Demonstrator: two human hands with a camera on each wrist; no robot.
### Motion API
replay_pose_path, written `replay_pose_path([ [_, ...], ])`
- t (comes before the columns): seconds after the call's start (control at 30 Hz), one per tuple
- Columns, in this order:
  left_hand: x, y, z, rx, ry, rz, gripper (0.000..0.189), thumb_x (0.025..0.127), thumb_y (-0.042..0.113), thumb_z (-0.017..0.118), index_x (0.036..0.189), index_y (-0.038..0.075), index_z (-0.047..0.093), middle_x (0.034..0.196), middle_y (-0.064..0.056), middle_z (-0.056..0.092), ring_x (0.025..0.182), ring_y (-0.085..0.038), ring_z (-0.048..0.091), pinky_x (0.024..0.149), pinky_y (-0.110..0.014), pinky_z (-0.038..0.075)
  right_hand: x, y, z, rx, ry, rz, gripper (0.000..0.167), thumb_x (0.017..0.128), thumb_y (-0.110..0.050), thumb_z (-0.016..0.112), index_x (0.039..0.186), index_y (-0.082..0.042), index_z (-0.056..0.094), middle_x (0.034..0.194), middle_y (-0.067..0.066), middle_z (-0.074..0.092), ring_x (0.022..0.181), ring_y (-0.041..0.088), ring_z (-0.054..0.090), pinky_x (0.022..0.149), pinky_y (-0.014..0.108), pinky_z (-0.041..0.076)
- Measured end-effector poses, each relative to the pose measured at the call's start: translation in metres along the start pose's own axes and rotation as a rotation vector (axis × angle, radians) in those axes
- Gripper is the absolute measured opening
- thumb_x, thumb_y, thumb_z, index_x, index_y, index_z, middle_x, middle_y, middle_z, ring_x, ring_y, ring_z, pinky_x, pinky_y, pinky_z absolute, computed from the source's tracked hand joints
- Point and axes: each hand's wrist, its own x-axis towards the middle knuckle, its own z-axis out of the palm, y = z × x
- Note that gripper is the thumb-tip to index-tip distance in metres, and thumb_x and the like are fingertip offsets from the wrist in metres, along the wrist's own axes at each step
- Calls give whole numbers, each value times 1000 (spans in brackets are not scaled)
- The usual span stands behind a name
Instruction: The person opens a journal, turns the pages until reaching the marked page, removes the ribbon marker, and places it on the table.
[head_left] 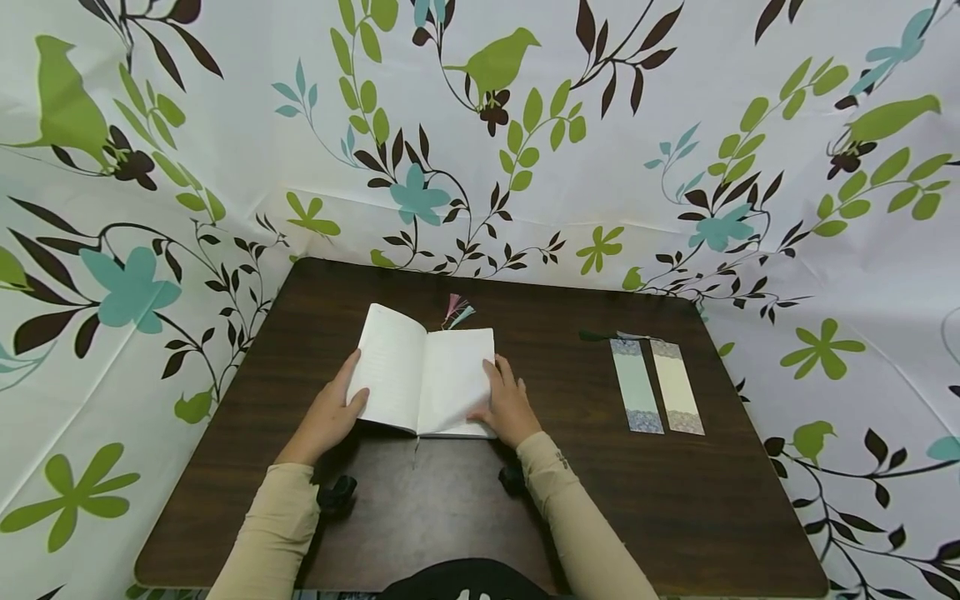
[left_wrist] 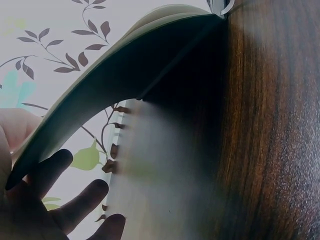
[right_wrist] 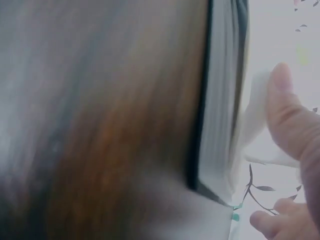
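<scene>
An open book point(head_left: 457, 375) with blank-looking pages lies in front of me, its left side raised off the table. My left hand point(head_left: 337, 408) pinches that raised side, thumb over the page edge and fingers under the dark cover point(left_wrist: 115, 75). My right hand point(head_left: 510, 404) rests on the right page, with its thumb point(right_wrist: 287, 110) on the paper and its fingers by the outer edge. The thick page block point(right_wrist: 217, 110) shows edge-on in the right wrist view. A thin ribbon point(head_left: 416, 450) hangs from the bottom of the spine.
A pink tassel point(head_left: 454, 305) and a light blue tassel point(head_left: 462, 315) lie just behind the book. To the right are a pale green bookmark point(head_left: 637, 383) and a cream bookmark point(head_left: 677, 387), with a dark green tassel point(head_left: 592, 335). Patterned cloth point(head_left: 480, 200) surrounds the dark wooden table point(head_left: 675, 517).
</scene>
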Motion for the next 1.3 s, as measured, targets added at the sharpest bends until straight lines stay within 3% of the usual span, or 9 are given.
replay_pose_path([
  [0.13, 0, 0, 0, -1, -1, 5, 72, 106, 19, 49, 165, 12, 8, 164, -26, 22, 145, -50, 28, 113, -69, 24, 3, -5, 0, 206, 12, 0, 121, 77, -26, 89, 159, 4, 6, 158, 30, 30, 143, 40, 40, 113, 55, 35],
  [0.3, 0, 1, -1, -5, 3, 13, 71, 106, 18, 49, 164, 11, 9, 163, -27, 23, 145, -50, 29, 113, -68, 24, 3, -21, -4, 537, -88, 43, 119, 84, -19, 85, 162, -4, -3, 164, 28, 19, 142, 41, 40, 112, 50, 38],
  [0.43, 0, 1, -1, -8, 4, 12, 71, 106, 18, 49, 164, 10, 9, 163, -27, 24, 145, -49, 29, 114, -67, 24, 1, -37, -4, 707, -139, 67, 112, 92, -30, 78, 164, -13, -5, 169, 17, 2, 147, 44, 29, 114, 53, 34],
  [0.53, 0, 2, 0, -4, 5, 13, 71, 106, 19, 49, 164, 10, 9, 163, -27, 23, 145, -49, 28, 113, -68, 24, -1, -45, 1, 763, -192, -12, 109, 94, -43, 72, 163, -12, -6, 168, 17, 17, 149, 42, 28, 117, 52, 30],
  [0.67, 0, 3, 0, 2, 10, 8, 71, 106, 18, 49, 164, 10, 10, 164, -26, 23, 145, -49, 28, 114, -67, 24, -2, -51, 11, 646, -256, -175, 96, 96, -48, 65, 164, -10, 8, 161, 12, 37, 149, 29, 32, 118, 49, 30],
  [0.77, -1, 4, -1, 1, 11, -2, 70, 106, 19, 48, 164, 10, 10, 163, -26, 23, 145, -50, 29, 114, -67, 24, -3, -56, 16, 464, -269, -255, 81, 98, -41, 65, 162, -11, 24, 164, 6, 34, 150, 23, 30, 119, 52, 27],
  [0.93, -3, 5, -2, -22, 14, 2, 62, 111, 28, 37, 164, 10, 12, 160, -31, 26, 143, -52, 30, 113, -69, 24, -2, -63, 23, 290, -306, -312, 69, 97, -30, 69, 157, -11, 39, 165, 5, 30, 153, 21, 25, 119, 64, 14],
  [1.17, -4, 5, -2, -66, 13, 38, 59, 113, 38, 17, 164, 8, 11, 162, -31, 22, 146, -53, 23, 114, -69, 19, -2, -71, 27, 179, -345, -330, 63, 99, -39, 64, 154, -14, 45, 167, 0, 25, 154, 22, 19, 119, 65, 10],
  [1.3, -3, 7, -3, -50, 16, 46, 61, 113, 35, 27, 163, 4, 11, 159, -33, 26, 144, -53, 27, 114, -68, 22, -3, -74, 24, 174, -353, -328, 62, 101, -41, 61, 155, -15, 44, 168, 0, 23, 155, 20, 18, 118, 66, 11],
])
